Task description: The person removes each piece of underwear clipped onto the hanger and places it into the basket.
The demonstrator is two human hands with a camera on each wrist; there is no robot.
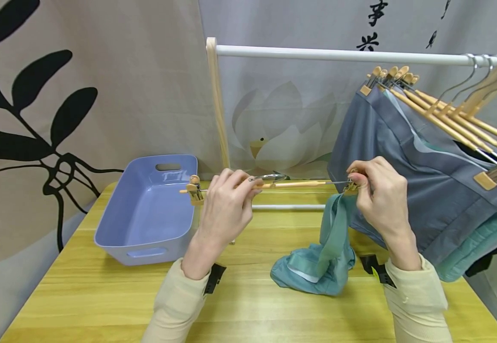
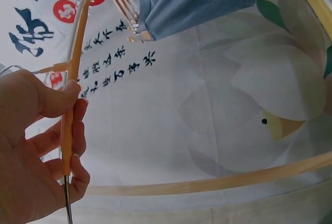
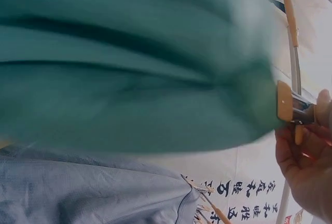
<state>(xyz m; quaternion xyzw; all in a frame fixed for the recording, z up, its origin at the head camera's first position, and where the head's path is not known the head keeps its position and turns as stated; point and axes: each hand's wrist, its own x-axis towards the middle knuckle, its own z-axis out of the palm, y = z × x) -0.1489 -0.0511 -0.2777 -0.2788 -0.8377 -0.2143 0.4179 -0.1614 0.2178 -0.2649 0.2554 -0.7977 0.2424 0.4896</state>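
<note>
My left hand grips a wooden trouser hanger by its bar, and the thumb and fingers wrap the wood in the left wrist view. The metal hook lies sideways over that hand. A clip at the hanger's left end has no cloth in it. At the other end my right hand pinches a second clip, its wooden pad at the edge of a green garment. The garment hangs from there, its lower part bunched on the table.
To the left on the wooden table stands a blue plastic basket. A rack with a white rail rises behind. Several hangers with blue-grey trousers and other garments crowd its right end, close to my right hand.
</note>
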